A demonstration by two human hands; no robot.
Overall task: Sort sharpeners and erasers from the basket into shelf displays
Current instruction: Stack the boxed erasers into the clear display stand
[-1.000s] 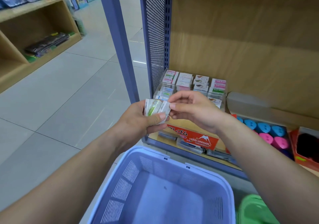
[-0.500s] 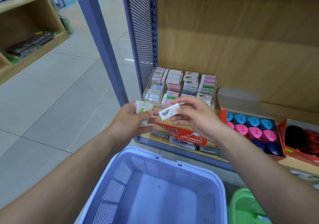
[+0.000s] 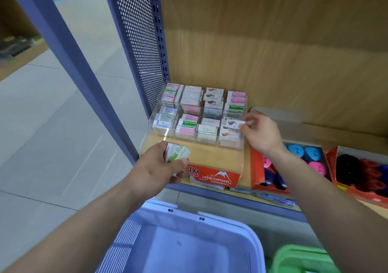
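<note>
The right hand (image 3: 262,134) pinches one light, stiff eraser (image 3: 235,124) by its end, seemingly over the display (image 3: 197,115)'s right side; the left hand (image 3: 159,167) grips spare erasers (image 3: 177,153).

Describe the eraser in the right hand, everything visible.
The eraser is a small flat rectangular block in a white paper-like sleeve with a dark swirl printed near its left end; any writing is too blurred to read. The right hand pinches its right end. It lies roughly level, long side left to right, over the front right compartment of the clear display box, above a stack of erasers with similar prints. Whether it touches them cannot be told.
</note>
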